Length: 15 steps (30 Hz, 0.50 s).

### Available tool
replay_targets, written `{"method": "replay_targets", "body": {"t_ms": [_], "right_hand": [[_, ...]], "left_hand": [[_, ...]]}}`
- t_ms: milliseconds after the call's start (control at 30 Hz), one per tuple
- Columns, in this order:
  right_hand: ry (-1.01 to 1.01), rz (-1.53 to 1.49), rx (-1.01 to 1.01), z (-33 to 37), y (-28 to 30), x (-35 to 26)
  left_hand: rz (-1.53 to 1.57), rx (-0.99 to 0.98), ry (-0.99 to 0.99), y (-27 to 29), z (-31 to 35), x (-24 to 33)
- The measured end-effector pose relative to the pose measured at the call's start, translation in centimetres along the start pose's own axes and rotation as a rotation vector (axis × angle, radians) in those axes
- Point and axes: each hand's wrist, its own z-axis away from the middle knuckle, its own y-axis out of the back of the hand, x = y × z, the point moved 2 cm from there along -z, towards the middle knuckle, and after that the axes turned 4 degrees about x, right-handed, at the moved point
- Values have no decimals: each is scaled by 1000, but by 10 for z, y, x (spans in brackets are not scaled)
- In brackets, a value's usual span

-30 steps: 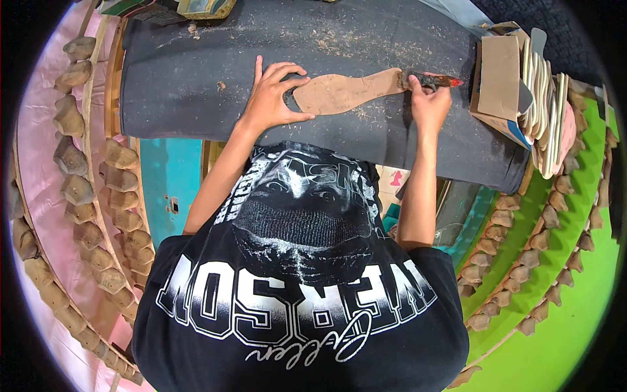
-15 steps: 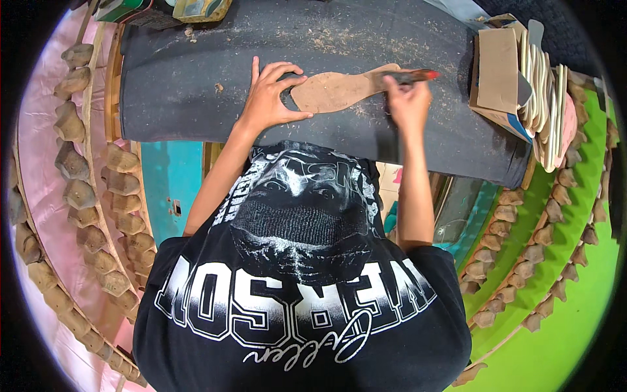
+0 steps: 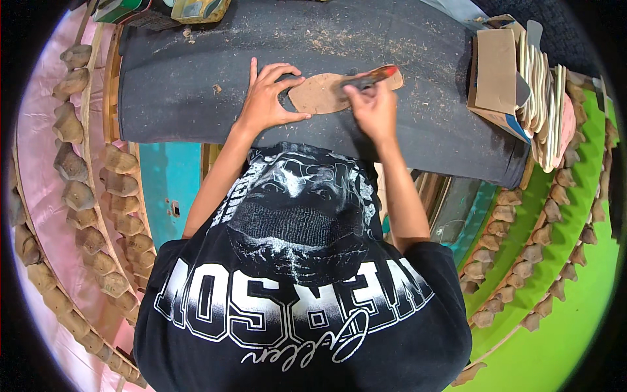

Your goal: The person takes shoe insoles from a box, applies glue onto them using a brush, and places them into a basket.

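Head view: sole (image 3: 319, 95) crosswise, heel (image 3: 396, 80) rightward.

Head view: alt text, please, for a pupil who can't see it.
A person's right hand holds a red-ended tool over a brown, sole-shaped piece on a dark surface; the left hand rests spread at the piece's left end. Scraps lie scattered beyond.

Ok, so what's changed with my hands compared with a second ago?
Your right hand has moved left along the brown sole-shaped piece, from its narrow right end to about its middle, carrying the dark, red-ended tool. Nothing was let go or newly gripped. Your left hand stays at the piece's wide left end; the cardboard box hasn't moved.
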Motion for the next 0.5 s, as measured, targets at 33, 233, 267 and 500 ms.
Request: {"method": "replay_targets", "body": {"t_ms": [33,233,267,500], "right_hand": [[12,124,34,-11,18,-5],[15,399,409,-68,106,20],[15,401,410,-64,105,18],[-22,279,70,-44,70,15]], "left_hand": [[3,-3,7,0,1,-1],[11,13,5,-2,3,-3],[13,14,4,-2,3,-2],[15,7,2,-1,1,-2]]}}
